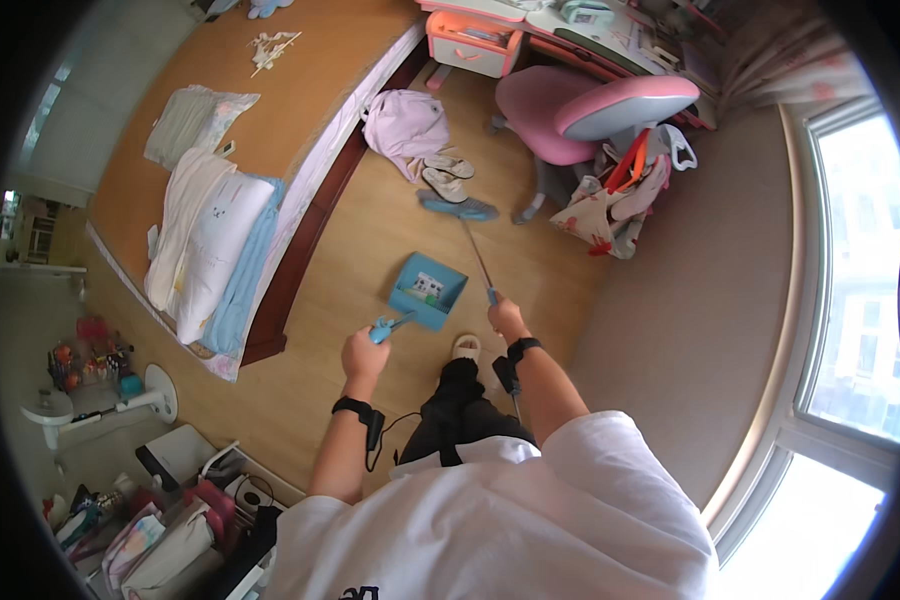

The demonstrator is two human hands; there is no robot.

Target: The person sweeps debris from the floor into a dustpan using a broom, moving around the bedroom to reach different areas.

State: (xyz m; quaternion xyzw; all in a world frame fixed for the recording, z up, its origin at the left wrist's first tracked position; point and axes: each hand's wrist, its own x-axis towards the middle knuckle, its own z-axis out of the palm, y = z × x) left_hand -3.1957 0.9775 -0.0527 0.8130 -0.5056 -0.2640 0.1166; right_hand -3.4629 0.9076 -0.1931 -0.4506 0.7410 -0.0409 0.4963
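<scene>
My left hand (365, 355) grips the light-blue handle end of a blue dustpan (442, 321). The pan rests on the wooden floor in front of me, with a label and a green patch showing inside it. In my right hand (506, 318) is the shaft of a broom (474, 247). Its blue-grey head (459, 208) lies on the floor farther out, touching or very close to a pair of light slippers (445, 184). Which part of the shaft my right fingers cover is partly hidden.
A lilac backpack (406, 124) slumps against the bed (292, 300) at left. Beyond the broom stand a pink swivel chair (544, 112) and a full cloth bag (607, 206) by the wall. A white fan (161, 394) and a loaded cart are at lower left.
</scene>
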